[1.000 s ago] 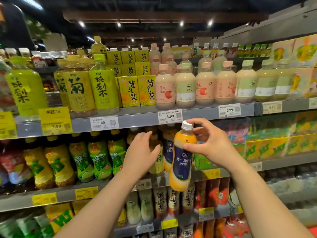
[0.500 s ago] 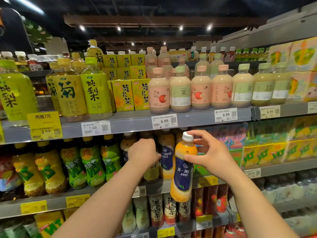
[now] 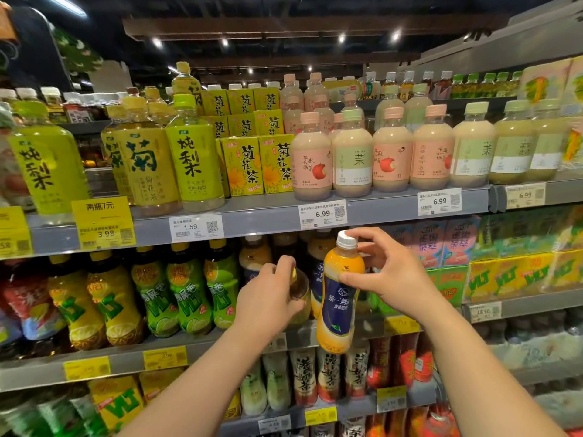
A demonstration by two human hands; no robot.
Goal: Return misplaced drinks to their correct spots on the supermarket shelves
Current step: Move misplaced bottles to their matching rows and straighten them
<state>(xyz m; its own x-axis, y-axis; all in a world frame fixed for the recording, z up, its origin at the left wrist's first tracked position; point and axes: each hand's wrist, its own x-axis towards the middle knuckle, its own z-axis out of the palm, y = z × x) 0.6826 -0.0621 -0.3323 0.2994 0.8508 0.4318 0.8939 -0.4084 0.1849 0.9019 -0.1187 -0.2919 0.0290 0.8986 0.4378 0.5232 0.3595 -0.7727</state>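
Dark ceiling [image 3: 284, 14] w/ spotlights [image 3: 341, 37], grey metal shelving [image 3: 268, 220] (several tiers)

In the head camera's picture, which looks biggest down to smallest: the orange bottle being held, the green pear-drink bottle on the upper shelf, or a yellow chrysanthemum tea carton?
1 and 2. Orange milk tea bottle and green pear-drink bottle: they look about alike, and the held bottle is nearer the camera, so I won't rank them.
3. Yellow chrysanthemum tea carton, clearly smallest.
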